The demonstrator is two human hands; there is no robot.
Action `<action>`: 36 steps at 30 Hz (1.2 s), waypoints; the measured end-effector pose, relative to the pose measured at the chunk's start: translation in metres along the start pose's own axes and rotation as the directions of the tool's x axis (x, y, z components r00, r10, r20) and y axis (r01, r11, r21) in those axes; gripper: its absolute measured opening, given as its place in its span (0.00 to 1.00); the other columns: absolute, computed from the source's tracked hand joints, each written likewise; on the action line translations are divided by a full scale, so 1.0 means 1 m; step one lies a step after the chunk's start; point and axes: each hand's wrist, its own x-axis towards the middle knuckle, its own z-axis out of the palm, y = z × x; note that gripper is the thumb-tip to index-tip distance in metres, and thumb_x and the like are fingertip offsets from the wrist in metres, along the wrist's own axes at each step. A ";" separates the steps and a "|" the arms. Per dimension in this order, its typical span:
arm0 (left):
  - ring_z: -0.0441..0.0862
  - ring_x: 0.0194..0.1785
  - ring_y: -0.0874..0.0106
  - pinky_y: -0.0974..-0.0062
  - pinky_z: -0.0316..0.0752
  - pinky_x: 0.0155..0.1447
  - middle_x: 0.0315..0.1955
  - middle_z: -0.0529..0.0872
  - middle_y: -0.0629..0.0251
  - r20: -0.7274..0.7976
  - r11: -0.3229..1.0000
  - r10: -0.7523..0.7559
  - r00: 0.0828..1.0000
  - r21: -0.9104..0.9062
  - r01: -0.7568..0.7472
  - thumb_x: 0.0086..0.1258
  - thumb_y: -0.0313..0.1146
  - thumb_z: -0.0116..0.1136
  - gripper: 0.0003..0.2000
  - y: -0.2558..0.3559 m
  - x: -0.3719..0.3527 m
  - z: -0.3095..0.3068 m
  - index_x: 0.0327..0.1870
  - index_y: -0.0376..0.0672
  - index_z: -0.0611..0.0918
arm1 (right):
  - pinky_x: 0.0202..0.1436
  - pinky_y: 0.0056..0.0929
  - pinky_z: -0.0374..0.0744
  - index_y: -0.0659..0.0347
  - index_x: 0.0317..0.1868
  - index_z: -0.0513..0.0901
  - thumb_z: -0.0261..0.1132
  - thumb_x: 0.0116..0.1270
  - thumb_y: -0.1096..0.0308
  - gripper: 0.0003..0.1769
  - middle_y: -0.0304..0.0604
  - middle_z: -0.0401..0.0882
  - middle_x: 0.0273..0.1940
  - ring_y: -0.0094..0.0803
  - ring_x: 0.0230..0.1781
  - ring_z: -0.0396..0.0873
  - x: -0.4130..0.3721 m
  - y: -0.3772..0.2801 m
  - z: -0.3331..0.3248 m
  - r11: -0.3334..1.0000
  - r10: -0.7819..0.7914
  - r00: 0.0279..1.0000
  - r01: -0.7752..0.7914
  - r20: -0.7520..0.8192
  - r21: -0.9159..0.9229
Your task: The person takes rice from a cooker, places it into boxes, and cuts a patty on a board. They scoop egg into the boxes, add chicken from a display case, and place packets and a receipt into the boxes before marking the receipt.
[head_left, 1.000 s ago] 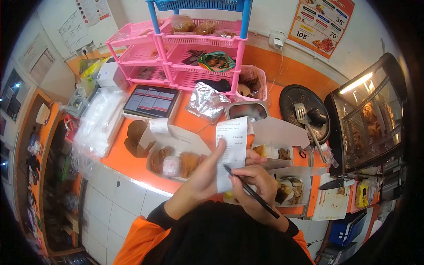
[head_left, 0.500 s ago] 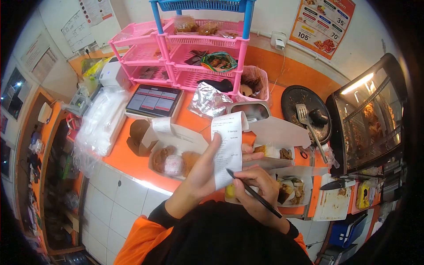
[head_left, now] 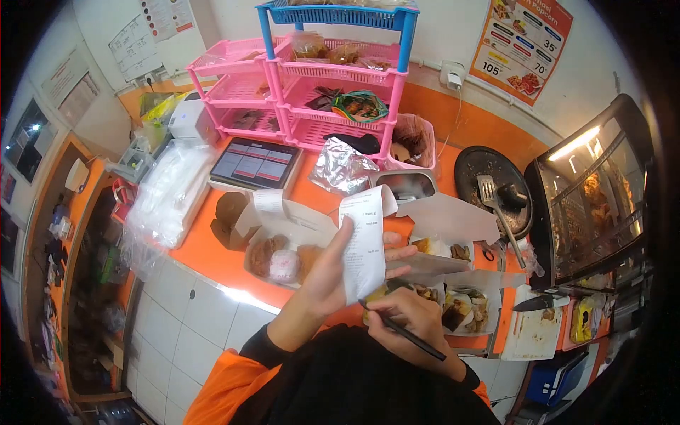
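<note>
A long printed paper receipt (head_left: 364, 244) is held upright in my left hand (head_left: 327, 276), the thumb on its front and the fingers behind it. My right hand (head_left: 409, 317) grips a black pen (head_left: 418, 341), its tip beside the receipt's lower edge. Behind the left hand sits an open food box (head_left: 322, 221) with brown fried pieces and a round wrapped item (head_left: 284, 265). More open boxes of food lie beyond and beside my right hand, among them one with browned pieces (head_left: 476, 310). The receipt hides part of the counter.
A tablet (head_left: 256, 161) and crumpled foil (head_left: 343, 166) stand behind the boxes, below a pink rack (head_left: 333, 76). To the right are a black pan (head_left: 470, 166) with a spatula (head_left: 489, 190), a knife (head_left: 536, 303) on a cutting board (head_left: 525, 343), and a lit display case (head_left: 591, 191).
My right hand and the pen have moved down, away from the printed lines to the receipt's bottom edge. My left hand still holds the receipt. The whole view has shifted slightly.
</note>
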 end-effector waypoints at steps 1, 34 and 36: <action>0.72 0.65 0.50 0.48 0.66 0.70 0.55 0.79 0.54 -0.033 0.999 -0.009 0.999 0.039 0.010 0.79 0.56 0.36 0.29 0.000 -0.001 -0.004 0.64 0.39 0.71 | 0.34 0.25 0.81 0.64 0.38 0.81 0.70 0.56 0.79 0.10 0.45 0.82 0.32 0.29 0.30 0.85 -0.002 0.000 -0.002 0.998 0.059 0.995 -0.059 -0.081 0.002; 0.64 0.68 0.44 0.57 0.61 0.71 0.66 0.66 0.41 0.047 -0.403 0.424 0.904 0.904 0.141 0.71 0.39 0.57 0.29 0.004 -0.072 -0.155 0.70 0.37 0.66 | 0.48 0.44 0.75 0.63 0.45 0.80 0.65 0.59 0.78 0.12 0.49 0.79 0.41 0.47 0.43 0.78 -0.046 0.063 0.070 0.865 0.031 0.922 -0.219 -0.386 -0.452; 0.62 0.71 0.45 0.55 0.60 0.72 0.68 0.65 0.43 0.177 -0.557 0.357 0.917 0.829 0.057 0.66 0.43 0.63 0.34 0.001 -0.057 -0.134 0.70 0.37 0.65 | 0.63 0.46 0.67 0.64 0.52 0.78 0.64 0.60 0.76 0.18 0.51 0.77 0.50 0.49 0.54 0.73 -0.057 0.073 0.031 0.704 -0.004 0.844 -0.378 -0.536 -0.602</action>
